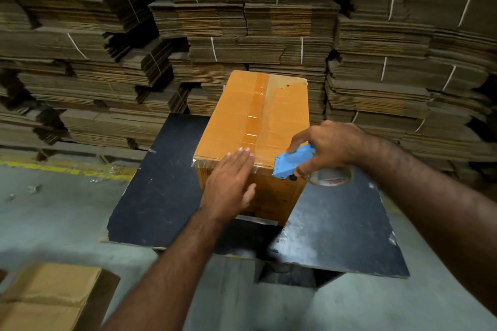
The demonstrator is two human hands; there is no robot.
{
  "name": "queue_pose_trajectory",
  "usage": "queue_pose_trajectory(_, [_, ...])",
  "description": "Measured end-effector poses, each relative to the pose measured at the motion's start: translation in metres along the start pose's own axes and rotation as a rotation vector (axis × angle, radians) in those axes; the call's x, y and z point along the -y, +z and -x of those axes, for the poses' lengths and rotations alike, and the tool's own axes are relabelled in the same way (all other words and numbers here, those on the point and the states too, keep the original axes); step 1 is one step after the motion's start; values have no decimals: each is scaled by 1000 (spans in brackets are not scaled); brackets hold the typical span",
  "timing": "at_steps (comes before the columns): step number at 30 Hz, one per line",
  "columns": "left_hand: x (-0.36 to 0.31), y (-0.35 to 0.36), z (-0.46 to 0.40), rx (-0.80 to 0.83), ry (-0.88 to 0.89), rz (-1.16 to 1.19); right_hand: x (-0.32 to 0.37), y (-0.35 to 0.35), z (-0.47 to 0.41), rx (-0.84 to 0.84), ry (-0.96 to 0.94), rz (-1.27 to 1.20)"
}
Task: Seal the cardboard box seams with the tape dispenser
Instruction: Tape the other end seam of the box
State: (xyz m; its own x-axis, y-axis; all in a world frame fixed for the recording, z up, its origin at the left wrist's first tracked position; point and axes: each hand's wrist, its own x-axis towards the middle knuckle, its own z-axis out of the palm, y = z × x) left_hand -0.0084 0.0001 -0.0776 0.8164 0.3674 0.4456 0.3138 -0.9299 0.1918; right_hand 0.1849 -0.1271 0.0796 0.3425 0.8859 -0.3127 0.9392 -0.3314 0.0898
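My left hand lies flat, fingers straight and together, over the near top edge of the cardboard box, palm against the front face and fingertips just reaching the lid beside the centre tape strip. My right hand is curled round the blue tape dispenser, which sits at the box's near right corner, just right of my left fingertips, with its clear tape roll hanging below my wrist.

The box stands on a black board directly in front of me, beyond both forearms. Glossy tape runs the length of the centre seam away from my hands, and a shine along the near edge suggests tape is folded over there too; whether it is fully stuck down I cannot tell.

As I judge it, the step in hand is finishing the near end: pressing the tape tail onto the front face and cutting it free. To do it well I should keep my left palm firm so the box doesn't slide on the board, draw the dispenser down the front face with steady tension, then tilt its toothed edge in for a clean tear. After that, rubbing the flat hand along the fold should press out bubbles.

Behind the box, past my fingertips, bundled stacks of flattened cartons fill the wall.
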Motion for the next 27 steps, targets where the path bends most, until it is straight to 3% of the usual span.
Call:
queue_pose_trajectory(3, [-24,5,-10,29,81,11,-1,4,-1,-18,1,-2])
queue_pose_trajectory(13, [-16,15,-14,-84,59,47,-1,9,5,-73,-8,-78])
queue_pose_trajectory(22, [-19,15,-14,-80,33,53,-54,36,22,-86,-51,-98])
queue_pose_trajectory(27, [-32,13,-16,-37,-16,22,-49,30,21,-82,-44,-57])
